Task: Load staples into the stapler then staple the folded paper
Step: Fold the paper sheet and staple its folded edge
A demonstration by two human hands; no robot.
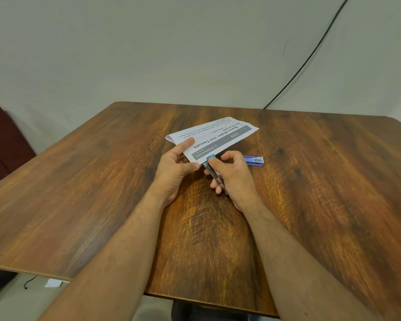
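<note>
Your left hand [176, 166] has the folded paper [212, 137] pinched at its near left edge, index finger laid flat on top of the sheet and the thumb curled in beneath the near corner, so the paper is lifted and fans away from your fingers toward the far side of the wooden table [102, 181]. Your right hand [229, 174] is wrapped round the stapler [214, 174]: thumb pressing on the blue top at its head, the other fingers curled underneath, their tips peeking out on the left side of the metal body. The stapler's mouth sits right at the near corner of the paper, just beyond your right thumb tip and just right of your left thumb, with the blue head overlapping the grey printed band on the sheet; whether the corner is actually between the stapler's two halves you can't tell from here. The rear end of the stapler runs back under your palm toward your wrist. The printed text on the paper reads upside down to you. The small blue staple box [254, 160] lies on the table just beyond your right knuckles, apart from your fingers and untouched. A black cable [310, 56] hangs down the wall behind the table.
</note>
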